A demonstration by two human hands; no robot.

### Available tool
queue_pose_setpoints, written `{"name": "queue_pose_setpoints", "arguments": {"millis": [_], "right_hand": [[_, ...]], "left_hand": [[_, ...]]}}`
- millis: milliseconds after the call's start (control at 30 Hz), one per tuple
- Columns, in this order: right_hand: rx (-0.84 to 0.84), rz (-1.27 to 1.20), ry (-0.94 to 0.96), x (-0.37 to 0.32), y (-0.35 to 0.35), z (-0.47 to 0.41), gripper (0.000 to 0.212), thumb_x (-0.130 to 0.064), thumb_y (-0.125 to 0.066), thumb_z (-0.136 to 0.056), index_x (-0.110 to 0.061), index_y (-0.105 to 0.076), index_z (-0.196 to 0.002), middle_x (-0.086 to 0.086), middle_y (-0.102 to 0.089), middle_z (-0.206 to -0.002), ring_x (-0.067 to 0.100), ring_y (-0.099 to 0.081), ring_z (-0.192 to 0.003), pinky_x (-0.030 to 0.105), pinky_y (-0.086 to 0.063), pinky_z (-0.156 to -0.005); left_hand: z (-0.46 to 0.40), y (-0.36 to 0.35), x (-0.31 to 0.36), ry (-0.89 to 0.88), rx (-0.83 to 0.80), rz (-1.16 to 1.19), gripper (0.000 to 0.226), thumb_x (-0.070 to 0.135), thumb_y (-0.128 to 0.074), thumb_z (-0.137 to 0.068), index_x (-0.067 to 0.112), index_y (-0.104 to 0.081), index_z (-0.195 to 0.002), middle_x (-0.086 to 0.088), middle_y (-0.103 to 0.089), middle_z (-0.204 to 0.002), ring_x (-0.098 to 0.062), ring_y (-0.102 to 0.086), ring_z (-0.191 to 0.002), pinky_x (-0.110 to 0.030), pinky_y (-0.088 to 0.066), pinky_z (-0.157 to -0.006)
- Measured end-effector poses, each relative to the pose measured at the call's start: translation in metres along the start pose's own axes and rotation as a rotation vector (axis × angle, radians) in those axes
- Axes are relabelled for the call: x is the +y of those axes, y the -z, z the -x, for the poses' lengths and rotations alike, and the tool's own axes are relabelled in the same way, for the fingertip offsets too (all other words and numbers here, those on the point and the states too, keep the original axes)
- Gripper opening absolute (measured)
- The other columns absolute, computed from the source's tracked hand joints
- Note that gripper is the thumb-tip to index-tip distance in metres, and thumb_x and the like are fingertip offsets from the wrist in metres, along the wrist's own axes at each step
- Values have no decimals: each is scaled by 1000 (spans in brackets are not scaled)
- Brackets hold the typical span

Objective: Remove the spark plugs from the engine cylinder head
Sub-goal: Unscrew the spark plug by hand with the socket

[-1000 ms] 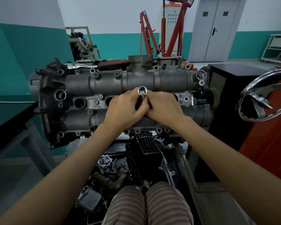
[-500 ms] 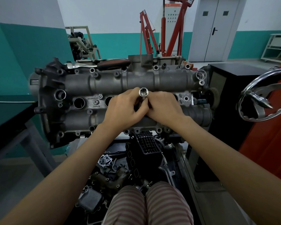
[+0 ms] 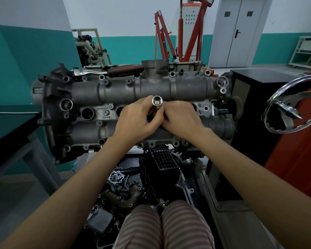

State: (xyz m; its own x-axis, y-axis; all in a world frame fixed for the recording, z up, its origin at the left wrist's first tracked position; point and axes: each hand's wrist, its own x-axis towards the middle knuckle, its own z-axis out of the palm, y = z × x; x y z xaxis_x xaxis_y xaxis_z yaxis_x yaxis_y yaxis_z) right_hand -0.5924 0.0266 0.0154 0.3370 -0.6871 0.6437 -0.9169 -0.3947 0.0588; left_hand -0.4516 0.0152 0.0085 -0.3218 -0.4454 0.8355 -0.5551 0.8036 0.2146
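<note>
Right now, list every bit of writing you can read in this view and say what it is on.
"Fore I0", or close to it: raised letters on the engine head, left of the hands; the last characters are unsure.
A stamped code just above it: too small to read.
A small label on the grey cabinet behind the red hoist: too blurred to read.

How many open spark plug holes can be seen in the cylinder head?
3: one hole at the left, a second hole beside the left hand, and a third hole partly showing past the right hand. The hands may hide another.
</note>
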Motion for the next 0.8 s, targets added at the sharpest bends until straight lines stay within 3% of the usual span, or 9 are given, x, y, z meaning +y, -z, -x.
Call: {"name": "queue_pose_setpoints", "arguments": {"millis": [133,300,367,433,500,633,733,800], "right_hand": [[21,-15,-13,0,-2,0,30,-33,-44,-88,-9,-55,-102,6,-66,-87,29,-62,-79,32,-33,-58],[22,-38,-50,0,-4,-1,40,-46,-43,-86,-12,-57,-101,4,-67,-78,24,-63,-74,27,-29,-57],[17,-37,-53,0,-3,-1,38,-46,-43,-86,-17,-63,-100,3,-68,-81,22,-62,-78,27,-28,-59],[1,-34,-51,1,-2,-1,32,-38,-44,-87,-15,-64,-96,6,-68,-83,27,-61,-79,28,-27,-60],[-8,-22,-30,1,-2,-1,26,-30,-45,-88,-10,-60,-96,10,-67,-84,32,-60,-79,30,-27,-60],[10,-37,-20,0,0,-1,30,-29,-47,-84,-8,-54,-105,8,-66,-87,32,-61,-79,31,-30,-58],[18,-64,-44,-1,-1,-1,32,-36,-47,-86,-8,-50,-101,7,-66,-77,28,-61,-71,29,-27,-55],[23,-37,-48,-1,-1,-1,37,-42,-44,-87,-9,-53,-101,6,-66,-74,25,-62,-69,28,-26,-56]], "left_hand": [[0,0,1,22,-34,-32,20,35,-45,-87,26,-34,-73,22,-31,-57,-9,-36,-53,-17,-22,-47],[-1,-1,-3,61,-35,-41,53,49,-47,-87,7,-55,-56,3,-48,-46,-15,-46,-46,-26,-28,-46],[0,-1,-2,37,-18,-9,46,45,-52,-87,9,-59,-59,10,-43,-47,-13,-44,-46,-22,-28,-45],[-1,0,-1,33,-8,6,37,43,-52,-88,15,-51,-63,17,-36,-51,-12,-41,-49,-20,-27,-46],[-1,0,0,31,-24,-8,30,42,-46,-86,19,-39,-69,15,-34,-55,-14,-41,-52,-25,-27,-48],[0,-1,-1,22,-33,-29,16,35,-43,-84,25,-36,-74,15,-35,-63,-11,-39,-57,-23,-26,-49],[-1,0,0,29,-20,-26,33,40,-42,-86,29,-33,-57,17,-33,-50,-13,-38,-48,-19,-23,-45],[-1,0,-2,46,-25,-17,45,45,-42,-87,18,-50,-51,6,-45,-46,-17,-45,-45,-26,-30,-44]]}}
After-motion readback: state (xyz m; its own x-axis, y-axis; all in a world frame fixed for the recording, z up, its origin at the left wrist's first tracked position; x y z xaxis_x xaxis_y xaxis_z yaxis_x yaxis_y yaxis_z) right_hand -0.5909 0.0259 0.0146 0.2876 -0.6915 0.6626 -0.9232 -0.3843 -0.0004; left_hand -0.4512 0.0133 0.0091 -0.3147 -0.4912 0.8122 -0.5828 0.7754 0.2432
